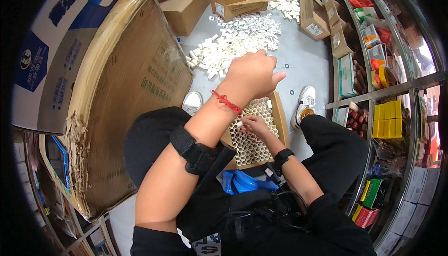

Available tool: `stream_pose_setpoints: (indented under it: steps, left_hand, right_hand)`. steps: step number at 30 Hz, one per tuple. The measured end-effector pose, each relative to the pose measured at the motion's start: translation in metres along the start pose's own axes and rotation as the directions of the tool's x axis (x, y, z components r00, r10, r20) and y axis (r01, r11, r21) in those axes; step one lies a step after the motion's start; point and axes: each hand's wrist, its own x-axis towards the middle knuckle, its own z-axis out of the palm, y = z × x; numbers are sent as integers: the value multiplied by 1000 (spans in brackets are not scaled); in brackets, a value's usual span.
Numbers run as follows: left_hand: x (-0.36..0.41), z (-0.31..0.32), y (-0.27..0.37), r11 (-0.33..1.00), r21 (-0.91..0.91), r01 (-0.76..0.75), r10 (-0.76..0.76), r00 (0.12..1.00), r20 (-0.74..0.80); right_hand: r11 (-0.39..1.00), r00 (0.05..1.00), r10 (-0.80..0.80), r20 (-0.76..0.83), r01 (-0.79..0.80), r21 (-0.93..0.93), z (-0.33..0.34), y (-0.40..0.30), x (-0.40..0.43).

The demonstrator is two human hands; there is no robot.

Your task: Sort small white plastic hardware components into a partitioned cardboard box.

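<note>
A cardboard box (281, 116) between my feet holds many short white plastic pipe fittings, packed upright in rows with their round ends showing. My right hand (258, 126) is low over these rows, a white pipe fitting (239, 124) between its fingertips. One fitting (269, 104) rises above the others near the box's far right corner. Higher and closer to the camera, my left hand (253, 72) reaches forward past the box, its fingers curled down and the thumb out to the right. Its fingertips and anything in them are hidden. Beyond lies a heap of loose white fittings (231, 47) on the floor.
Further off are an open cardboard box (241, 7) and more scattered fittings (287, 2). A large worn carton (133, 81) stands close on the left. Metal shelving (385, 89) with boxed goods lines the right side. Two small dark rings (287, 66) lie on the floor.
</note>
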Motion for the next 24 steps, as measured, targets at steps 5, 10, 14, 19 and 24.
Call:
stream_pose_setpoints:
  steps: [5, 10, 14, 19, 24]
  left_hand:
    - [-8, 3, -8, 993, 100, -63, 76, 989, -127]
    - [-14, -5, -13, 986, 165, -18, 26, 999, -47]
    - [-16, -3, -18, 983, 180, -33, 45, 997, -65]
    - [-16, -1, -19, 982, 184, -32, 45, 997, -69]
    - [-16, -1, -18, 985, 169, -27, 37, 998, -57]
  right_hand:
    - [529, 808, -582, -87, 295, -796, -42, 27, 4]
    - [396, 833, -546, 85, 347, -850, -30, 27, 2]
    - [324, 815, -557, 158, 388, -863, -19, 17, -5]
    - [291, 820, -541, 188, 392, -873, -20, 19, -5]
    - [308, 829, -517, 212, 411, -858, -22, 25, 0]
